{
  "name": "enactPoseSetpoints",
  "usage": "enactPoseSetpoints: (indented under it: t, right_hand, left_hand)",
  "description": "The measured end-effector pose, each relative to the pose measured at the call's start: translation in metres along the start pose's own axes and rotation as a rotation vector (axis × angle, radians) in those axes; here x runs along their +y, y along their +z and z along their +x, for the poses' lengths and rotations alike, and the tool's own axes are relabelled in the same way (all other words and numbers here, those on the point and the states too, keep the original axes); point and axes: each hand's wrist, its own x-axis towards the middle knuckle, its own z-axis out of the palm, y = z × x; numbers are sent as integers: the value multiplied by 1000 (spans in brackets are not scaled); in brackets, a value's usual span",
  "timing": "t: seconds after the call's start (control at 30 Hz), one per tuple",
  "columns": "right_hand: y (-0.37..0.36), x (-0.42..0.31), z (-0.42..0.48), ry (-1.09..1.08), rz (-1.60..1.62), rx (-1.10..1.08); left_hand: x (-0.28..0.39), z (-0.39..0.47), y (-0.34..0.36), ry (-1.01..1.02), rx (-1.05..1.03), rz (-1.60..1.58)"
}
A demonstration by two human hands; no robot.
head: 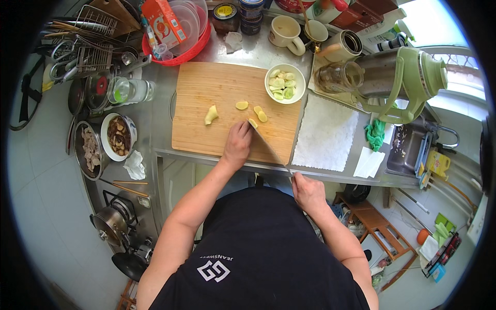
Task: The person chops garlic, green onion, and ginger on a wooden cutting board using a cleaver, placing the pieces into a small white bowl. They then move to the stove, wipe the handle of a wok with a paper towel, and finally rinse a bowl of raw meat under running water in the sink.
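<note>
On the wooden cutting board [209,83], my left hand [237,144] has its fingers bent over a piece that they mostly hide, beside the knife blade. My right hand [309,190] grips the handle of a kitchen knife [268,143], whose blade slants up and left across the board. A pale yellow slice [253,123] lies at the blade's tip. Several ginger slices [242,105] rest above it, and a peeled ginger piece [211,115] is farther left. A white bowl [268,90] of cut scallion or leek pieces [279,82] stands over the board's upper right corner.
Right of the board lies a white cloth [325,133], with a large green-handled flask [387,73] behind it and a sink [403,151] beyond. A red basket [180,59] is behind the board. Bowls of meat [91,149] and mushrooms [118,133] stand left, above a gas stove [120,209].
</note>
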Motion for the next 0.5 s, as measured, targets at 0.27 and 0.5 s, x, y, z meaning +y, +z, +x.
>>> enactPoseSetpoints:
  t: [0.27,0.5]
  right_hand:
    - [-1,1,3,30,-13,-42]
    - [-3,-1,4,30,11,-49]
  left_hand:
    - [-3,-4,-10,-62,-22,-42]
    - [-1,-4,-6,2,-45,11]
